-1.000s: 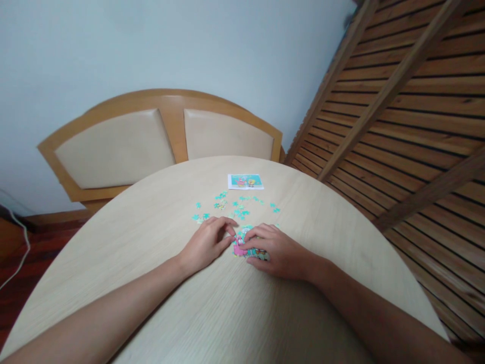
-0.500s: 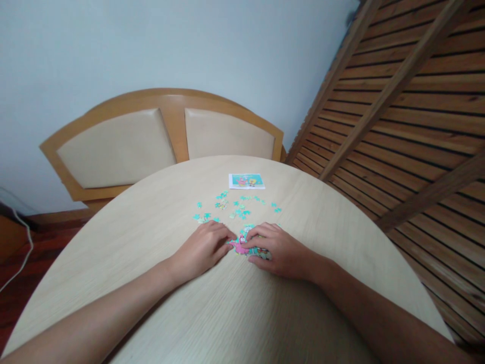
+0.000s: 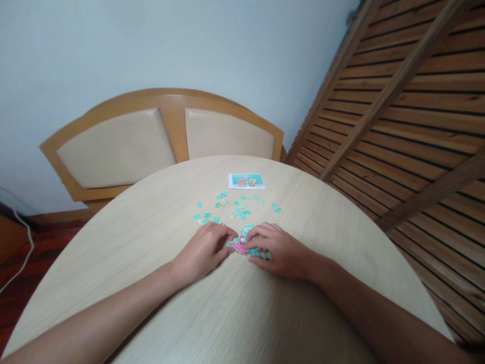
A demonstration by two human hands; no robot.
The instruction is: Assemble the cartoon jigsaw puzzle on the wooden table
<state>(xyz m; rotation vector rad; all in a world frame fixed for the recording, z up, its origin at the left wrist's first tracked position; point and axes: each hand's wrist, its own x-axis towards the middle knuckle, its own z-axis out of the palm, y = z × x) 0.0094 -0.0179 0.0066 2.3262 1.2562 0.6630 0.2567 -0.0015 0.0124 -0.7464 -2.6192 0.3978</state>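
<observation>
A partly joined jigsaw puzzle (image 3: pixel 239 245), pink and teal with a cartoon figure, lies flat on the table near its middle. My left hand (image 3: pixel 206 247) has its thumb and index finger bent round the puzzle's left edge. Over the right part rests my right hand (image 3: pixel 278 250), curled, with fingertips on top of the picture and the thumb along the near edge. That hand hides much of the puzzle's right side. Just beyond the hands, loose teal jigsaw pieces (image 3: pixel 241 212) are scattered, some in small clusters.
A picture card (image 3: pixel 247 181) with a pink and a yellow cartoon figure lies behind the loose pieces. The round wooden table (image 3: pixel 132 242) has a padded chair (image 3: pixel 178 121) behind it. Wooden slats (image 3: pixel 397 111) stand at the right, and a white cable (image 3: pixel 28 247) hangs at the left.
My left fingertips have shifted slightly at the puzzle's left edge, leaving more of the teal there showing. My right hand stays almost still on the puzzle.
</observation>
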